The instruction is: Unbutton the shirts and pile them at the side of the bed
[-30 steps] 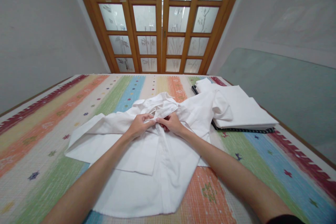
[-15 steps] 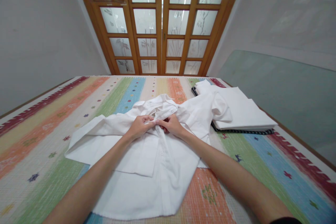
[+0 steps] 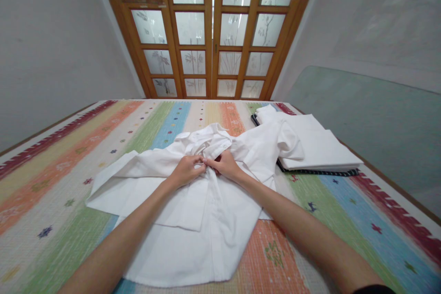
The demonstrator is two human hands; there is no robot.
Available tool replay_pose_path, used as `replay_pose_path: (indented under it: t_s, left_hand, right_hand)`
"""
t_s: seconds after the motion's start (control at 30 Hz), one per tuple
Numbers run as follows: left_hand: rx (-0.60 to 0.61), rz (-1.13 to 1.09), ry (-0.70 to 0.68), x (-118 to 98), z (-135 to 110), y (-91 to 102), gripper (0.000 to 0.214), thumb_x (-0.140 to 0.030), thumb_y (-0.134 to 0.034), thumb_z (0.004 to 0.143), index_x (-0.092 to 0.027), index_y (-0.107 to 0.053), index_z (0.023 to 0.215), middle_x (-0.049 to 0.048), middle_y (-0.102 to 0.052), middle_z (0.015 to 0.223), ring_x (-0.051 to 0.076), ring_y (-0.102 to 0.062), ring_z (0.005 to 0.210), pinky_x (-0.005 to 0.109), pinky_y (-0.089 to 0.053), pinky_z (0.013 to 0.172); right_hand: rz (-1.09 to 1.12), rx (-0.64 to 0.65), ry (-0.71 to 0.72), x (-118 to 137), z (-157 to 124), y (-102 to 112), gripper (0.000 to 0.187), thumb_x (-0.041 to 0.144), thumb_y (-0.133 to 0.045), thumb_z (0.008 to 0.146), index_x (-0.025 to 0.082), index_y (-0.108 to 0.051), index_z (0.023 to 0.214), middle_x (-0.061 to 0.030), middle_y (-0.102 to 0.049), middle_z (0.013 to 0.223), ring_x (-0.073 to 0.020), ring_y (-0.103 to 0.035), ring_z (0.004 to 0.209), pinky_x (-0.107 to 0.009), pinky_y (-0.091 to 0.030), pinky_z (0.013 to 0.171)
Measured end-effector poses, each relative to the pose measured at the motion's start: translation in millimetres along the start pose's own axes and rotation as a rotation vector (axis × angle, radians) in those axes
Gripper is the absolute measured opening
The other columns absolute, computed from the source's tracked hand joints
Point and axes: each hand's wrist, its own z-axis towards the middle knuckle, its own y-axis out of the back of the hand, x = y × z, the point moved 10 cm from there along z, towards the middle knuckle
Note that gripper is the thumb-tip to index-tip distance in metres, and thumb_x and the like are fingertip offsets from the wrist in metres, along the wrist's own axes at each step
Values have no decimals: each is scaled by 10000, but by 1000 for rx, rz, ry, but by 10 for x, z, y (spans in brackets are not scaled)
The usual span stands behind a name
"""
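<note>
White cotton-like, collared button-front shirt (image 3: pixel 179 257) lies spread and rumpled on a multicoloured striped cloth cover (image 3: pixel 37 193), its collar toward the far side and its hem toward the wearer. Both hands are at the shirt's front, just below the collar, with the body of the shirt extending to either side of them and nearer the camera. The left hand (image 3: pixel 188 170) has its thumb and fingers drawn together on the cloth; the right hand (image 3: pixel 224 164) pinches it just beside, the fingertips meeting. What exactly sits between them, button or fold, is hidden by the fingers, and the forearms cover parts of the shirt. Beyond the right hand, one sleeve reaches a folded white fabric stack (image 3: pixel 317 140); whether it rests on top is hard to tell. Black striped fabric (image 3: pixel 320 172) shows only as an edge underneath. Behind stand wood-framed, frosted-glass doors (image 3: pixel 212 55), cut off at the top.
</note>
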Motion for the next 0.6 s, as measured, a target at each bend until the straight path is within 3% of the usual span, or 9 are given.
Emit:
replay_pose_path:
  t_s: [0.33,0.6]
  left_hand:
    - [-22,-105,129,102,17,31,250,-355,-588,751,-173,-721,859,32,-758,866,213,-681,833,276,-503,778]
    - [-80,-91,142,75,17,36,250,-286,-570,725,-165,-733,871,30,-764,861,206,-688,810,276,-513,779]
  right_hand:
    - [-6,-17,-57,-109,3,-28,465,545,-576,821,192,-520,523,31,-475,374,-105,-455,348,-213,-371,413]
    - [-86,-86,-22,-13,-15,40,496,569,-577,820,191,-523,504,14,-488,389,-122,-495,400,-217,-362,431]
